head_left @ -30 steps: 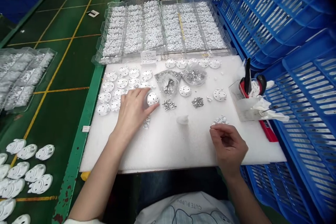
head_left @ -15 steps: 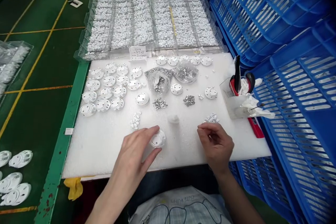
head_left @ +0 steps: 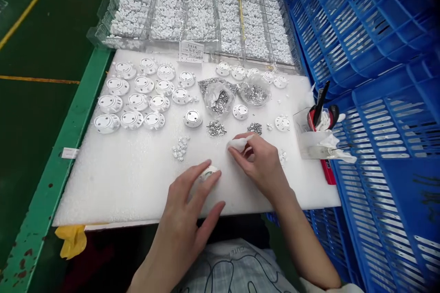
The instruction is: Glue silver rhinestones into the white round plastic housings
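My left hand [head_left: 189,203] is over a small round white piece [head_left: 208,173], its fingertips on or just above it and mostly covering it. The thumb is spread away, so this hand is open. My right hand [head_left: 263,165] is closed, pinching a soft white wad [head_left: 237,144] just above the table. Near the left fingers lies a small heap of tiny white parts [head_left: 180,149]. Two piles of small metal parts [head_left: 216,128] lie beyond my hands. A further heap of white bits [head_left: 282,156] is partly hidden behind the right hand.
Rows of round white discs [head_left: 135,101] stand at the left of the white foam board [head_left: 120,183]. Plastic bags of metal parts [head_left: 220,98] lie behind. Clear trays [head_left: 213,32] of white parts line the back. A tool holder [head_left: 305,135] and blue crates [head_left: 385,146] flank the right.
My right hand has moved left from the white heap and taken hold of the soft white wad. My left thumb has moved away from the round piece. The view has shifted.
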`<action>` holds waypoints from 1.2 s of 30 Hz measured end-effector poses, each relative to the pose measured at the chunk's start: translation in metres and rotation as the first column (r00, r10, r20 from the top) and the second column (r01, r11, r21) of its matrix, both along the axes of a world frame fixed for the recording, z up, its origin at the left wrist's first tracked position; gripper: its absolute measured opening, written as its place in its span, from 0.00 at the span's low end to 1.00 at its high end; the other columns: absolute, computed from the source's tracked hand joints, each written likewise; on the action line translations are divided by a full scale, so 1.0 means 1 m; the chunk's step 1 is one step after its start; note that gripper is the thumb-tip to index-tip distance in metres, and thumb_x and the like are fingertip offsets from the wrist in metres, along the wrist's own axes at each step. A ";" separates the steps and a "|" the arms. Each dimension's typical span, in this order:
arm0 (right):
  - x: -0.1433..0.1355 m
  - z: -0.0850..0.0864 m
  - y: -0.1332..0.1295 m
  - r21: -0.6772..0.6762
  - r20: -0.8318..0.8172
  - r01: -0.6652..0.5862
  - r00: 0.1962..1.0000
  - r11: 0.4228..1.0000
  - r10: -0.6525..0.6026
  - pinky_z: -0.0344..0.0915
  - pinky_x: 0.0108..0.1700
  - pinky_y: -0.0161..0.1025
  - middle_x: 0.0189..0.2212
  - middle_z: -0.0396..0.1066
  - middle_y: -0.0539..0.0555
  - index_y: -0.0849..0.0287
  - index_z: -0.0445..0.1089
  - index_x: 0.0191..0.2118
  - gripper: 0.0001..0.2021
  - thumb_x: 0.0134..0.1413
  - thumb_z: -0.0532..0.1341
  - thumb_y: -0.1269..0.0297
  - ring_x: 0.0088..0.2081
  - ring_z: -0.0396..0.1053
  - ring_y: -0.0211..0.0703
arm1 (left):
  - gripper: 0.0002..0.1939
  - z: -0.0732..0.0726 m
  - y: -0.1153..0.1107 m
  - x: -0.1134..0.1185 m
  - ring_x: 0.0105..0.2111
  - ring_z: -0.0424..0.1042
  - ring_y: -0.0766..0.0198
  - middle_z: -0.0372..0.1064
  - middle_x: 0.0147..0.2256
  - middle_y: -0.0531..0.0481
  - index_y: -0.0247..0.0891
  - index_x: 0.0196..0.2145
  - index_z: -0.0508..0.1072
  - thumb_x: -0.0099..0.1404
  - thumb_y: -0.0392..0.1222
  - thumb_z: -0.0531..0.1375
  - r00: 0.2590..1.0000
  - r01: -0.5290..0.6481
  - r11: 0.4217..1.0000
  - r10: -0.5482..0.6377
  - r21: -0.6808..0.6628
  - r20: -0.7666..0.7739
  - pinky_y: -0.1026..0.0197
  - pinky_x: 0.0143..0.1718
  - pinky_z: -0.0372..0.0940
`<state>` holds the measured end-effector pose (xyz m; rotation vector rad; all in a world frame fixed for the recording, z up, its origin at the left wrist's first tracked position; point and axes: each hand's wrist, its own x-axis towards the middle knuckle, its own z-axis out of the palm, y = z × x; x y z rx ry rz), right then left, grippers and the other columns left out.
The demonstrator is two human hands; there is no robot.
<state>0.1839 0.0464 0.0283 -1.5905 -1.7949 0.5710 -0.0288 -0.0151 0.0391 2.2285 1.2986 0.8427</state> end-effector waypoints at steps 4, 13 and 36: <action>0.006 0.000 0.013 0.060 0.047 0.111 0.992 0.992 -0.114 0.71 0.34 0.39 0.39 0.77 0.54 0.56 0.72 0.41 0.05 0.65 0.65 0.61 0.30 0.72 0.41 | 0.23 -0.020 0.002 -0.001 0.59 0.70 0.46 0.65 0.60 0.38 0.44 0.64 0.63 0.76 0.43 0.61 0.992 -0.129 0.991 0.129 -0.031 -0.006 0.45 0.58 0.71; 0.010 -0.003 0.015 0.045 0.085 0.167 0.982 0.985 -0.171 0.72 0.34 0.40 0.39 0.76 0.53 0.57 0.72 0.43 0.08 0.62 0.67 0.61 0.29 0.71 0.39 | 0.21 -0.030 0.008 0.005 0.51 0.72 0.47 0.72 0.52 0.39 0.39 0.62 0.64 0.75 0.40 0.63 0.980 -0.119 0.992 0.123 0.036 -0.154 0.50 0.48 0.68; -0.017 -0.006 -0.088 -0.400 -0.812 -0.182 0.525 0.898 -0.255 0.71 0.26 0.31 0.33 0.74 0.48 0.50 0.74 0.48 0.17 0.58 0.71 0.49 0.26 0.68 0.34 | 0.23 -0.019 -0.007 0.023 0.49 0.77 0.58 0.75 0.51 0.46 0.45 0.57 0.69 0.68 0.34 0.70 0.892 0.040 0.993 0.015 -0.113 0.451 0.56 0.50 0.76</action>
